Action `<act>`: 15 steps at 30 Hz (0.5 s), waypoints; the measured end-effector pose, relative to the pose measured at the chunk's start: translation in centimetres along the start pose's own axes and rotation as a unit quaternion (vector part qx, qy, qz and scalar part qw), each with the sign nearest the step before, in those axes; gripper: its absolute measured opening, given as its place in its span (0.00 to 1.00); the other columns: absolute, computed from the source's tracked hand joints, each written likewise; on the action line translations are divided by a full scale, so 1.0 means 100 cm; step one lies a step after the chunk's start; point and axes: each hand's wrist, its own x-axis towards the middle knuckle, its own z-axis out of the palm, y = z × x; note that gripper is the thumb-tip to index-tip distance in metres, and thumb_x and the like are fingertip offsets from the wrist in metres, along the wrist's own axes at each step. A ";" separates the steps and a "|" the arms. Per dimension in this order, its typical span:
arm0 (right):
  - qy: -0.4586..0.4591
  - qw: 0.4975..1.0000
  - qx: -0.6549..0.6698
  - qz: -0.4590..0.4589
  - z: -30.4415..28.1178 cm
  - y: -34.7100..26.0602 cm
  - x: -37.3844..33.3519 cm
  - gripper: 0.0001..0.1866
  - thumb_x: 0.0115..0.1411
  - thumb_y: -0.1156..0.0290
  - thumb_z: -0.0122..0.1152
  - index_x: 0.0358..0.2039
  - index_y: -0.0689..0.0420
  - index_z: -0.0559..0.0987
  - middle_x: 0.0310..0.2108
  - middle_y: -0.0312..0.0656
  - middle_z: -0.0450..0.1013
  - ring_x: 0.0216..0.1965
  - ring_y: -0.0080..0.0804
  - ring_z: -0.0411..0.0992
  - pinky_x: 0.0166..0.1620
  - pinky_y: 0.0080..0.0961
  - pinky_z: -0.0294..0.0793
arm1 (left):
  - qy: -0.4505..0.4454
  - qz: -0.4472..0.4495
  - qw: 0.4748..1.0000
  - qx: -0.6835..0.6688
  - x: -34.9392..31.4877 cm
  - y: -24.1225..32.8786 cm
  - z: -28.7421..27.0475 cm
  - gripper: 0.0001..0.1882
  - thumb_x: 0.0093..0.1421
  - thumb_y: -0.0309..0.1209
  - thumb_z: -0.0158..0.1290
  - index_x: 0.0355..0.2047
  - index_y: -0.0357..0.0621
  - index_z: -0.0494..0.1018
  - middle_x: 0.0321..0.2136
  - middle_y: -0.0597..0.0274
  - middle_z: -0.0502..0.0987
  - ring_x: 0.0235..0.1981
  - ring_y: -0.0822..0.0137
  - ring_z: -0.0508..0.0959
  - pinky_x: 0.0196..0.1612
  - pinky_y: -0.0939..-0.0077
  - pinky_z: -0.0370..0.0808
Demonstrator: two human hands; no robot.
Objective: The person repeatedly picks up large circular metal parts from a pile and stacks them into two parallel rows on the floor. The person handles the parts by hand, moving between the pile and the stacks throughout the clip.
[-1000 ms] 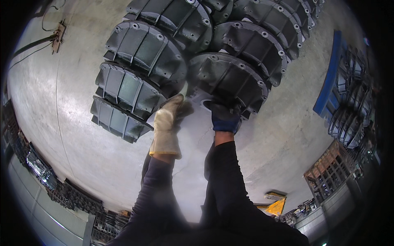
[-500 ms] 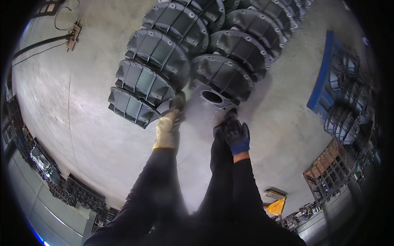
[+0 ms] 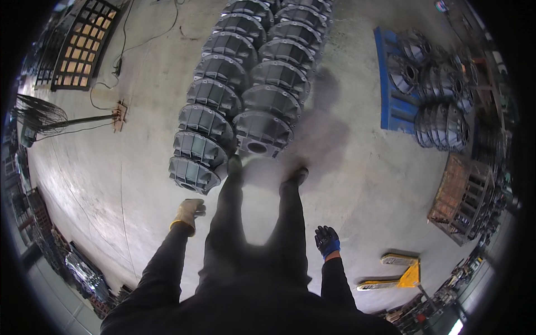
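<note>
Two long rows of dark grey, ribbed metal housings with bolt-holed flanges lie on the floor, running away from me. The nearest housing of the left row (image 3: 192,172) ends just beyond my left hand (image 3: 190,212). That hand wears a cream work glove with a yellow cuff. It hangs apart from the housing, fingers loosely bent and nothing in them. The end housing of the right row (image 3: 263,131) shows a round opening low on its near side. My right hand (image 3: 327,242), in a black and blue glove, hangs beside my right leg, its fingers slightly apart and holding nothing.
On the right, a blue pallet (image 3: 389,100) bears stacked metal housings (image 3: 441,125). Nearer stand a rusty metal crate (image 3: 459,192) and a yellow pallet jack (image 3: 410,273). At left are a floor fan (image 3: 42,114), cables and a dark slatted rack (image 3: 85,44).
I have straightened up and the view has widened. Both hands have drawn back from near the housings and moved apart to my sides, with nothing carried in them.
</note>
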 end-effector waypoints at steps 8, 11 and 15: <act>-0.026 0.999 0.022 -0.023 -0.061 -0.047 0.016 0.19 0.64 0.57 0.51 0.52 0.50 0.70 0.54 0.44 0.72 0.54 0.42 0.70 0.56 0.39 0.67 | 0.023 0.047 0.999 0.009 -0.077 0.013 0.062 0.14 0.59 0.34 0.54 0.43 0.42 0.75 0.28 0.54 0.80 0.23 0.61 0.79 0.29 0.72 0.78; -0.033 0.996 -0.003 -0.085 -0.087 -0.084 0.015 0.20 0.62 0.57 0.54 0.52 0.51 0.72 0.52 0.43 0.73 0.51 0.41 0.72 0.55 0.38 0.67 | -0.087 0.161 0.968 0.170 -0.100 0.025 0.105 0.12 0.55 0.27 0.53 0.41 0.41 0.74 0.30 0.60 0.78 0.30 0.65 0.78 0.33 0.76 0.77; -0.043 0.983 0.004 -0.179 -0.102 -0.133 0.012 0.20 0.62 0.56 0.54 0.51 0.49 0.73 0.51 0.44 0.74 0.50 0.42 0.73 0.56 0.38 0.66 | -0.153 0.505 0.629 0.570 -0.107 0.075 0.170 0.24 0.39 0.23 0.59 0.42 0.45 0.74 0.37 0.55 0.78 0.41 0.59 0.78 0.41 0.70 0.75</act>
